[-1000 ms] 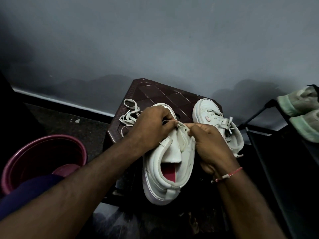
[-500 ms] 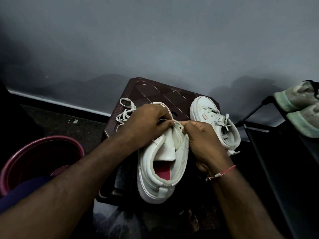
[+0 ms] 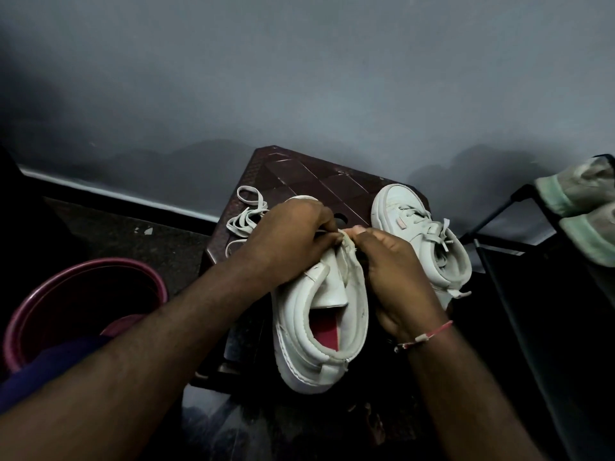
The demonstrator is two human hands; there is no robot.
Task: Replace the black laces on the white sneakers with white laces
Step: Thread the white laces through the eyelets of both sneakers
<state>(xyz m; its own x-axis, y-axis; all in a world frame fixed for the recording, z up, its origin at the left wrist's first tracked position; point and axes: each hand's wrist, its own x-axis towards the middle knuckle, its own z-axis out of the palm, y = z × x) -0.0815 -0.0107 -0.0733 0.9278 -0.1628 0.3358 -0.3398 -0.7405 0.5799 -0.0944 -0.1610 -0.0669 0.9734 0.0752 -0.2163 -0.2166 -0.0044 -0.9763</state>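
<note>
A white sneaker [image 3: 319, 314] is held on a dark brown stool [image 3: 299, 181] against a grey wall [image 3: 299, 78], its upper pinched in the grip of left hand [image 3: 289, 237] and right hand [image 3: 396, 271].

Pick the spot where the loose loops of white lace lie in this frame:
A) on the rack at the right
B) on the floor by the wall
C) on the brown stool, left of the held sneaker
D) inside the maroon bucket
C: the white lace lies in loops on the brown stool, just beyond the left hand, which grips the sneaker.
</note>
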